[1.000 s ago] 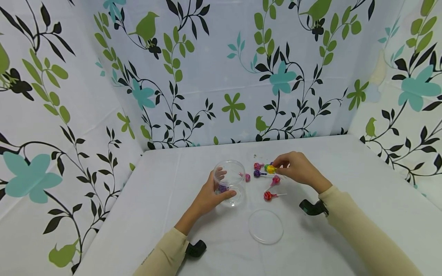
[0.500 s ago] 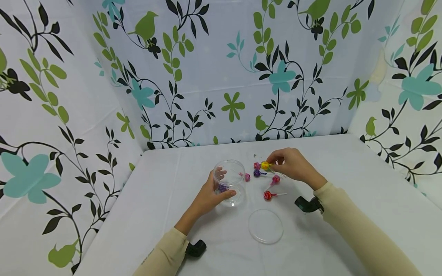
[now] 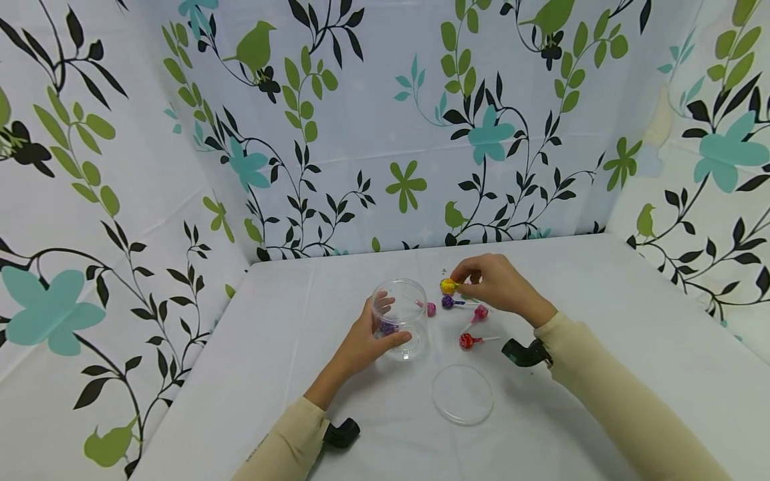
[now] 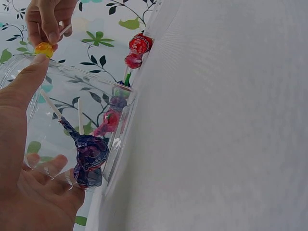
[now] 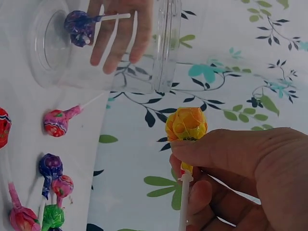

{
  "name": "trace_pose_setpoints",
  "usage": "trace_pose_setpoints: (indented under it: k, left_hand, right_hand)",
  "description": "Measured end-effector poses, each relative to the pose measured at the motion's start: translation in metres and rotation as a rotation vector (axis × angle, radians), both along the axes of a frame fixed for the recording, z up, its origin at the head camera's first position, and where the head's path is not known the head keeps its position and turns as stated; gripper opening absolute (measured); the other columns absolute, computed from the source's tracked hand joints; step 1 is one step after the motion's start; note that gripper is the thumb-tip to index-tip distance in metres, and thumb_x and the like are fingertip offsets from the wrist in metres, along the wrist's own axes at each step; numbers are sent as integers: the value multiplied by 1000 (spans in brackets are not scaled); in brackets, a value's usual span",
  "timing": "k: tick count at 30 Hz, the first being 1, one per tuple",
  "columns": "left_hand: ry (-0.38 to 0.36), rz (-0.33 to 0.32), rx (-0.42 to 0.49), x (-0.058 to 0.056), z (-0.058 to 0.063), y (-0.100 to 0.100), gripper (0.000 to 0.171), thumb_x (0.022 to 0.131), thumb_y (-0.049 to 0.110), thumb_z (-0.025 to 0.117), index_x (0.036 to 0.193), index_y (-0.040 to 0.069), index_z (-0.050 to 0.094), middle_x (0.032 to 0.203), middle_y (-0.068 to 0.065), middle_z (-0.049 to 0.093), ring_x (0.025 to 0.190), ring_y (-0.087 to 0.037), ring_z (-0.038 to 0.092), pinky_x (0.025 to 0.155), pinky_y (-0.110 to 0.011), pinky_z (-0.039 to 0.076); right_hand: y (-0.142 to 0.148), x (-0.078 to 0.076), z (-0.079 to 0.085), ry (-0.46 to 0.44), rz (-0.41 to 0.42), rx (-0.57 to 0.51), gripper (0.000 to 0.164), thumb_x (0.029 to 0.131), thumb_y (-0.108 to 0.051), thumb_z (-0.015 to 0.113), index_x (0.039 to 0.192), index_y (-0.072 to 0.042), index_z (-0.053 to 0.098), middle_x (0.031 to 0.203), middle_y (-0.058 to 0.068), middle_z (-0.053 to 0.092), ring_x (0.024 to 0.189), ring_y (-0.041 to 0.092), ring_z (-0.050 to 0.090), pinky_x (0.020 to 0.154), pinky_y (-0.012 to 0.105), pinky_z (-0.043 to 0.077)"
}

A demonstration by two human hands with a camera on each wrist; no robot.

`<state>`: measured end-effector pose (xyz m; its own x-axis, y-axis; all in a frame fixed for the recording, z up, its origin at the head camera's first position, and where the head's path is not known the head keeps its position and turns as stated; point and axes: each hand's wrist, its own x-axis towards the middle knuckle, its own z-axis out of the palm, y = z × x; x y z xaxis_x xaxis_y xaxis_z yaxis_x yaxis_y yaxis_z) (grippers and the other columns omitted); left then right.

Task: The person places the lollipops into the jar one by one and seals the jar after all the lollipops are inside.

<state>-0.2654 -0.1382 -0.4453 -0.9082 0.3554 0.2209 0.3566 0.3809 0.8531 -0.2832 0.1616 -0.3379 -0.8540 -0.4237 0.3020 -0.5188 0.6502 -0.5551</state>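
Note:
In the head view, my left hand (image 3: 363, 344) grips a clear plastic jar (image 3: 415, 294) around its side, the open mouth facing up. Purple-wrapped lollipops (image 4: 91, 153) sit at the bottom of the jar, sticks upward. My right hand (image 3: 502, 284) pinches a yellow lollipop (image 5: 186, 123) just below its head, where the white stick begins; it is raised over the table to the right of the jar. Below it lie a purple lollipop (image 3: 448, 302), a green one (image 5: 54, 217) and pink ones (image 3: 480, 312). A red lollipop (image 3: 467, 341) lies nearer to me.
A clear round lid (image 3: 435, 394) lies flat on the white table (image 3: 541, 427), in front of the lollipops. Another pink lollipop (image 3: 431, 309) is right beside the jar. Patterned cloth (image 3: 361, 133) hangs behind and at both sides.
My right hand has lifted the yellow lollipop away from the group and moved left towards the jar. The left hand and jar have stayed in place.

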Motion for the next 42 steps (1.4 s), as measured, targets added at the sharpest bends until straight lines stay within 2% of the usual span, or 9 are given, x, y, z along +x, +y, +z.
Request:
trace_pose_setpoints:
  k: [12,19,25,42]
  left_hand:
    - [2,5,0,0,1,0,103,87,48,84,163,12,23,160,-3,44,140,-33,48,113,-54,39]
    - [3,9,-8,-1,1,0,103,88,48,83,163,11,23,159,-3,44,139,-32,49,114,-53,38]
    - [2,13,-18,-1,1,1,104,88,49,83,163,11,23,160,-2,44,138,-30,49,113,-53,39]
    - [-3,12,-15,0,0,0,101,89,48,82,163,11,23,159,-4,44,134,-30,53,110,-54,42]
  right_hand:
    - [-20,2,11,10,47,-9,15,90,-3,81,105,-4,79,93,1,72,81,22,57,66,31,53]
    - [-35,2,14,52,89,-8,14,90,-3,81,103,-5,80,92,0,73,79,20,58,65,30,54]
    - [-45,3,18,39,100,-8,15,89,-2,81,103,-4,80,94,2,74,78,21,59,64,30,56]
    - [-64,3,17,31,168,-9,14,89,-1,80,102,-5,80,93,1,73,77,23,60,64,28,57]
